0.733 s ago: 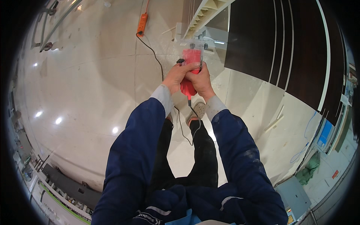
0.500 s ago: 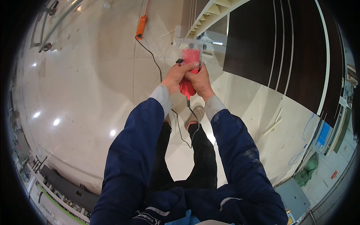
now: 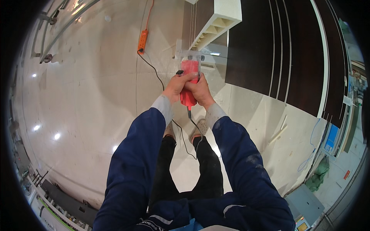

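Left hand [image 3: 175,86]; right hand [image 3: 201,91]; round red tool [image 3: 188,99]; clear boxy cover [image 3: 185,56]

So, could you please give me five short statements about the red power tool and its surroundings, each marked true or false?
1. The left hand and right hand both grip the red corded power tool. True.
2. The power strip on the floor is green. False: it is orange.
3. A black cord leaves the end of the tool nearest the person. True.
4. The dark brown striped panel is left of the tool. False: it is to the right.
5. The person wears tall black boots. False: the footwear is beige clogs with small holes.
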`<state>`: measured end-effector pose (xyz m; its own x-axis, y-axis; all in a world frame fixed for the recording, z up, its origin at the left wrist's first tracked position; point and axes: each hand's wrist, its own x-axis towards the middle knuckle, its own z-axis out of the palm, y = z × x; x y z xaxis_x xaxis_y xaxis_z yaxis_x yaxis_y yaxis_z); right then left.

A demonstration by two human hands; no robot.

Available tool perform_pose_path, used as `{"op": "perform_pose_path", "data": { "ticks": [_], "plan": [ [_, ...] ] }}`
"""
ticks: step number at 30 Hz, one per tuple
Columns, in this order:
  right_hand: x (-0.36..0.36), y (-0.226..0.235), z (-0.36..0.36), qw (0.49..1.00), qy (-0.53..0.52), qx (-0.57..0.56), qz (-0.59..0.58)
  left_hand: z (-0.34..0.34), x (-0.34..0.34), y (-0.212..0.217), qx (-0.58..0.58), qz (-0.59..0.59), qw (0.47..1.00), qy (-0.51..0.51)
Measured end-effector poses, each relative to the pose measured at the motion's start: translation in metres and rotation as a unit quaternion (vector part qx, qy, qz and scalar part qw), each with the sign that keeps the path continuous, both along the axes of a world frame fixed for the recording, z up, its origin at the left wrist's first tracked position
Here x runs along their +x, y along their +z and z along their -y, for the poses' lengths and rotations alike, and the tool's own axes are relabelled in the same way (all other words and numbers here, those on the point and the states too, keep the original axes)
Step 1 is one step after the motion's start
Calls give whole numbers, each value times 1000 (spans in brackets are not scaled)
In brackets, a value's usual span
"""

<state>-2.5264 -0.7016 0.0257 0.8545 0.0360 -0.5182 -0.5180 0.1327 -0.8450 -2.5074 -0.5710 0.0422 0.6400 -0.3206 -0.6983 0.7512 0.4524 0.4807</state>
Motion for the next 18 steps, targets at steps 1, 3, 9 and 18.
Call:
{"op": "perform_pose_path", "data": {
  "ticks": [1, 3, 9, 18],
  "plan": [
    [0, 3, 0, 1000, 2, 6, 21, -1, 0, 2, -3, -2, 1000, -1],
    [-2, 12, -1, 1000, -8, -20, -1, -2, -1, 8, -10, 0, 1000, -5],
    [-7, 52, -2, 1000, 1, -17, 11, -5, -4, 39, -29, 12, 999, -6],
    [-12, 131, 0, 998, -7, -41, 36, 0, -8, 123, -11, 23, 1000, -12]
  ]
}}
